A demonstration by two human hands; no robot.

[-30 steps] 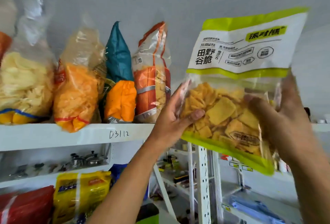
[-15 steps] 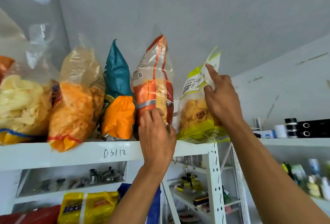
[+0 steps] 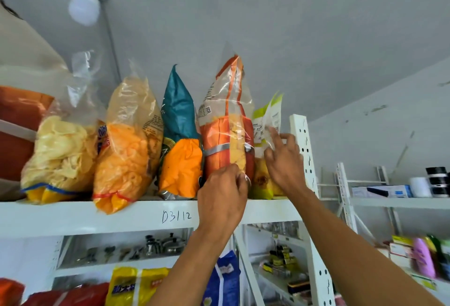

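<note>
A grey ceiling with a white bulb lamp [image 3: 84, 9] hangs over a white metal top shelf [image 3: 97, 215], whose front edge bears the handwritten mark D3112 [image 3: 176, 216]. Snack bags stand on it in a row: a pale crisps bag [image 3: 60, 149] at the left, an orange puffs bag [image 3: 129, 149] whose bottom overhangs the edge, a teal bag [image 3: 179, 115], then an orange-and-clear bag [image 3: 224, 140]. The green-and-white bag [image 3: 267, 120] stands at the right end of the row, wedged between the orange-and-clear bag and the perforated upright post [image 3: 303, 149], with its top leaning right.

Both arms reach up from below. The left forearm rises almost straight, and the left hand [image 3: 222, 196] shows its back to the camera. Its fingers are curled at the shelf edge and grip the lower front seam of the orange-and-clear bag. The right forearm comes in on a slant from the lower right. The right hand [image 3: 285, 162] lies against the near face of the green-and-white bag, with the index finger stretched up onto the white panel and the other fingers loosely spread beside it. It presses on the bag rather than clasping it.

On the shelf below are small metal pots [image 3: 168, 244], and lower down is a yellow packet [image 3: 136, 286].
</note>
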